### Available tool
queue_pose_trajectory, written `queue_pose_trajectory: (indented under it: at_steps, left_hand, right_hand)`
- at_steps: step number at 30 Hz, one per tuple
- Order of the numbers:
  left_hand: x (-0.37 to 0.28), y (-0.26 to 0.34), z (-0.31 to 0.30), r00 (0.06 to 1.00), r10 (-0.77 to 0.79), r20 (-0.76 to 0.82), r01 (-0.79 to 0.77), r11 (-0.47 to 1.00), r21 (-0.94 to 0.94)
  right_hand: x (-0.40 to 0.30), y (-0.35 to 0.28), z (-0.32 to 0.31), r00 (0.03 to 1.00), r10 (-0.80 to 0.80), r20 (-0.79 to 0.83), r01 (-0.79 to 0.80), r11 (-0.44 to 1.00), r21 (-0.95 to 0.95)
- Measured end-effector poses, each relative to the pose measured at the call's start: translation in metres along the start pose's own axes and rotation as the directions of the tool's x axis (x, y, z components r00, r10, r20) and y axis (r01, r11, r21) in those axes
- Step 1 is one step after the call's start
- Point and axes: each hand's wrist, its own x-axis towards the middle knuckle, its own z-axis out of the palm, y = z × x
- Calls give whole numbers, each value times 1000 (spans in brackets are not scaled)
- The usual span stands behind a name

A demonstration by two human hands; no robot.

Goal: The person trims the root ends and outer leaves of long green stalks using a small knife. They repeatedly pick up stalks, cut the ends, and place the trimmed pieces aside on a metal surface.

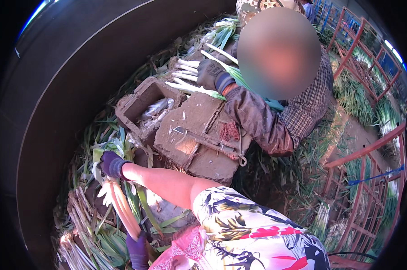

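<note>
My left hand (137, 249), in a purple glove, grips the lower end of a few thick white allium stalks (123, 206), leeks or large green onions. My right hand (113, 164), gloved in purple with a grey cuff, closes on them higher up, where loose pale sheaths and green leaves (114, 145) spread out. Its fingers are partly hidden. Beside my right forearm, a utility knife (203, 138) with its blade showing lies on a dirty block (176, 152) bound with twisted cord, near a bundle of red twine (229, 131).
Opposite me a co-worker's gloved hand (212, 72) holds long white stalks. A hollow dirt-caked block (132, 111) contains crumpled plastic. Stalks with roots (71, 249) lie at lower left. A dark curved wall (55, 111) borders the left; red metal racks (362, 158) stand right, among leaf litter.
</note>
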Motion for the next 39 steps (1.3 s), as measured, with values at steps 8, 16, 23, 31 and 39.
queue_pose_trajectory:
  at_steps: [8, 16, 23, 31, 39]
  left_hand:
    - [-46, 56, -27, 967, -239, 86, 216, 952, 218]
    - [10, 42, -55, 999, 40, -12, -41, 995, -96]
    - [13, 33, -40, 999, 17, 47, -10, 990, -144]
    - [10, 30, -22, 999, 25, 19, -26, 999, 36]
    - [-12, -4, -55, 995, 10, -97, -20, 994, -104]
  right_hand:
    - [69, -9, -64, 873, 312, -375, -173, 916, 361]
    - [-24, -17, -122, 933, 126, 337, -122, 992, -32]
    - [-64, -60, -125, 972, -203, 118, 133, 891, 434]
    - [-24, -53, -63, 963, -174, -204, 203, 970, 131]
    - [33, -33, -134, 956, 247, -156, -31, 615, 788]
